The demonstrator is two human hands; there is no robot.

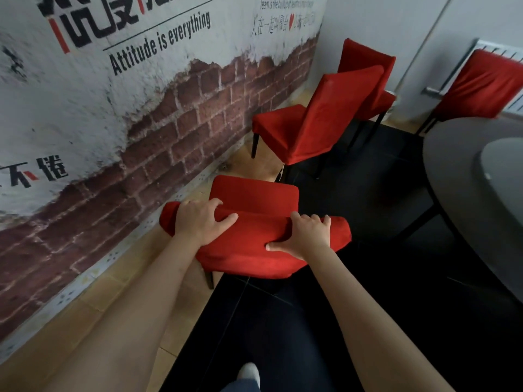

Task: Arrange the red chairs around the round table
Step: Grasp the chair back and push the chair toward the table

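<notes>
While your left hand (202, 222) and right hand (304, 236) each curl over the top edge of the red fabric-covered chair's backrest (254, 239), it stands by the brick-printed wall (169, 114), apart from the grey round table (464, 176), a grip suited to steering it tableward.

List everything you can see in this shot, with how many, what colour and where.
red chairs: four; one nearest, held by its backrest; two further along the wall; one far right behind the table
round table: one, grey, right edge
radiator: one, white, upper right, behind the far chair
wall mural: one, white plaster over red brick with black lettering, left
floor: dark centre, tan strip along the wall
foot: one, white sock, bottom centre
left hand: grips the backrest's left end
right hand: grips its right end
</notes>
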